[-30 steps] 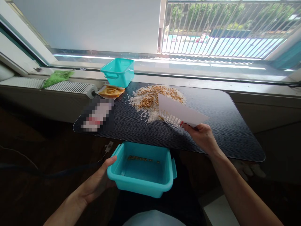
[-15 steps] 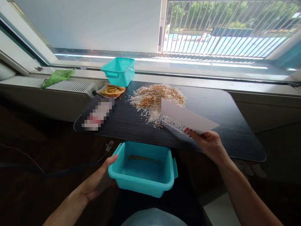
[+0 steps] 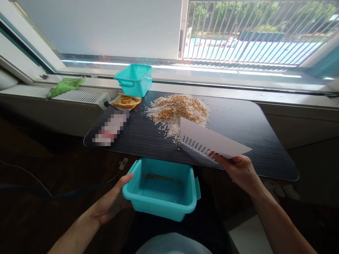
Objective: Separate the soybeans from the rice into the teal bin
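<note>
My left hand (image 3: 113,199) grips the left side of a turquoise plastic bin (image 3: 159,206), held just below the table's front edge. Along the bin's far inner side lies a row of yellowish dried peas or beans (image 3: 156,177). Between the fingers of my right hand (image 3: 239,169) is a white slotted sheet (image 3: 212,138), tilted, its slotted edge low and toward the bin. The sheet's left corner overlaps the near edge of a heap of white rice-like grains and yellow peas or beans (image 3: 180,107) on the dark table (image 3: 243,120).
A second turquoise bin (image 3: 135,83) stands at the table's back left. Before it lies an orange-and-white packet (image 3: 126,102), and nearer a blurred-out item (image 3: 112,128). A green cloth (image 3: 66,86) rests on the radiator (image 3: 82,97). The window (image 3: 116,31) borders the table's back.
My right hand and the slotted sheet have moved nearer to me and slightly right, away from the heap. A single pea or bean now lies near the front edge. The held bin has barely shifted.
</note>
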Tool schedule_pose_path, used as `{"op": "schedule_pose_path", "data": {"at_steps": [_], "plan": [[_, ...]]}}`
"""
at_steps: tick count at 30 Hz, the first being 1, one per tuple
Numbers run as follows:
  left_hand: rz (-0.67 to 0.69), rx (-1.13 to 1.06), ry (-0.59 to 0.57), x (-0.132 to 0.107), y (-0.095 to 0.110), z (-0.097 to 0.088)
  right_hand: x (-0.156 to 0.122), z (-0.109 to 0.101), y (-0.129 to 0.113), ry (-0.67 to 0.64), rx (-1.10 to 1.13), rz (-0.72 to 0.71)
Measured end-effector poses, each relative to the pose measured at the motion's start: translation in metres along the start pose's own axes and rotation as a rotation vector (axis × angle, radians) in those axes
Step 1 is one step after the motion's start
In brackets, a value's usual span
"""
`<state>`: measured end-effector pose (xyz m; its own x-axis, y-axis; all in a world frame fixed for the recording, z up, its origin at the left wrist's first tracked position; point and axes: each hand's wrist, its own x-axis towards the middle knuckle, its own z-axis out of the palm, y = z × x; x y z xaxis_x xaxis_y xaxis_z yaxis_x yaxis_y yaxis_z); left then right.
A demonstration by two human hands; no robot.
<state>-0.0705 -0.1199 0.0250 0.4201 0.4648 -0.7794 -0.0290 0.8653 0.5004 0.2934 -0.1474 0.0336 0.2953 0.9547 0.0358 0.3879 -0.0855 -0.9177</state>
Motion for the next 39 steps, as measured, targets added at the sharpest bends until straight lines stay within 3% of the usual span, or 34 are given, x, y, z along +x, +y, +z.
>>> {"op": "schedule_pose_path", "data": {"at_steps": [9,11,15,17,39], "plan": [[-0.022,-0.026,0.012,0.002,-0.001,-0.002,-0.008,0.007,-0.004,-0.244,0.039,-0.097],[-0.017,-0.025,0.008,0.002,-0.002,-0.002,-0.004,0.007,-0.007,-0.218,0.071,-0.076],[-0.016,-0.021,0.006,0.001,-0.003,-0.003,0.011,0.005,-0.008,-0.005,0.048,-0.02],[-0.014,-0.017,0.009,0.001,-0.004,-0.004,0.018,0.005,-0.007,0.04,0.034,-0.013],[-0.008,-0.007,0.018,0.001,-0.001,-0.002,0.018,0.008,-0.01,-0.065,0.054,-0.033]]}}
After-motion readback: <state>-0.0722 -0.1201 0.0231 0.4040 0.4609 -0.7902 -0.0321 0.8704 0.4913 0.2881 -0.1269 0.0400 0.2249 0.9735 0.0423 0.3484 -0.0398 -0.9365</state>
